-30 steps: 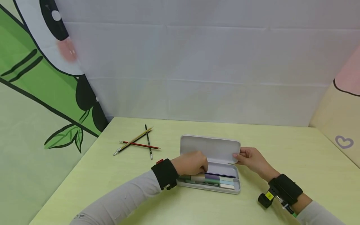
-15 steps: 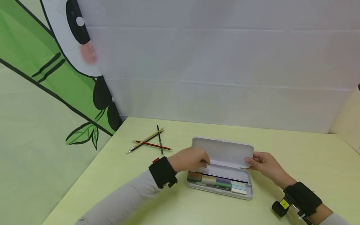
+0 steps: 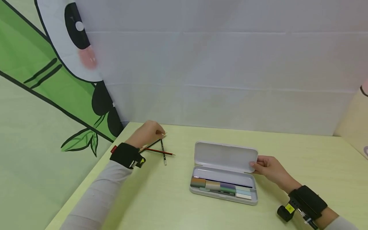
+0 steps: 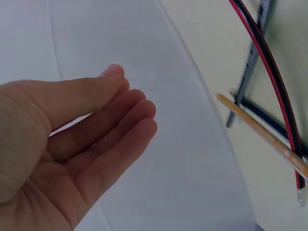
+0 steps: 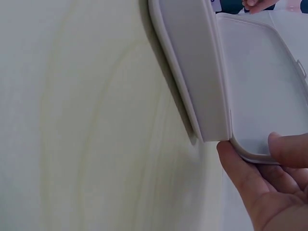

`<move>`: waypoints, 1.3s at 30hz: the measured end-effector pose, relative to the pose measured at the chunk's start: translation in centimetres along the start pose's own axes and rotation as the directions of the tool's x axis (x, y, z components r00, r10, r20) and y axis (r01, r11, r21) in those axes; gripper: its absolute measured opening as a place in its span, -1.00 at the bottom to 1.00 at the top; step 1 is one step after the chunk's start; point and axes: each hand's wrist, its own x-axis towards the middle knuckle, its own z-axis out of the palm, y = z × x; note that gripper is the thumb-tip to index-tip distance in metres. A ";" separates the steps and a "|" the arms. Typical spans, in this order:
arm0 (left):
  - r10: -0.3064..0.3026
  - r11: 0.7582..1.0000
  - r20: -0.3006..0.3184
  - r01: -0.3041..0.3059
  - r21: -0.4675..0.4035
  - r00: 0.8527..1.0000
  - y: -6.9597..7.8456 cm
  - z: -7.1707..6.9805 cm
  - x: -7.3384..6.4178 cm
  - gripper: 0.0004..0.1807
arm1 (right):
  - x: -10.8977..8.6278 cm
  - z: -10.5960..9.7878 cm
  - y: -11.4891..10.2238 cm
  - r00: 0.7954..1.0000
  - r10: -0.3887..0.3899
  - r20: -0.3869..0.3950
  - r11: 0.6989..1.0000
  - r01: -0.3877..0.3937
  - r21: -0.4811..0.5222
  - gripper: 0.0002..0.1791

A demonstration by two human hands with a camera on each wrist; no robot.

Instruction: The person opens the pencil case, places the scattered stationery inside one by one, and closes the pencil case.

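Observation:
My left hand hovers over the crossed pencils at the table's far left. Its thumb and fingers are loosely bent, with nothing between them in the left wrist view. Beneath it lie a red-and-black pencil, a natural-wood-coloured pencil and dark pencils, one of them a patterned dark pencil. My right hand pinches the right edge of the raised lid of a pale grey pencil case. In the case lie a thin dark stick, coloured blocks and a white-and-blue piece.
The pale yellow table ends at a light wall sheet behind. A green cartoon panel stands at the left. A small black camera hangs from my right wrist.
My left hand has moved left and away from the case to the pencils. My right hand keeps its hold on the lid. The head view has shifted somewhat.

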 end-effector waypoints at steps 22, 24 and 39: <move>-0.283 0.957 0.073 0.276 0.088 0.956 -6.2 3.3 0.7 -0.87 | 0.2 -0.5 0.4 1.000 -0.021 -0.003 1.000 0.021 0.013 -0.52; -0.275 0.959 0.061 0.269 0.087 0.960 -6.2 3.4 0.5 -0.81 | 0.1 -0.3 0.4 1.000 -0.022 -0.004 1.000 0.022 0.009 -0.52; -0.172 0.978 -0.084 0.180 0.106 0.982 -4.2 2.5 -0.3 -0.82 | 0.6 -0.2 0.4 1.000 -0.031 0.003 1.000 0.031 0.005 -0.51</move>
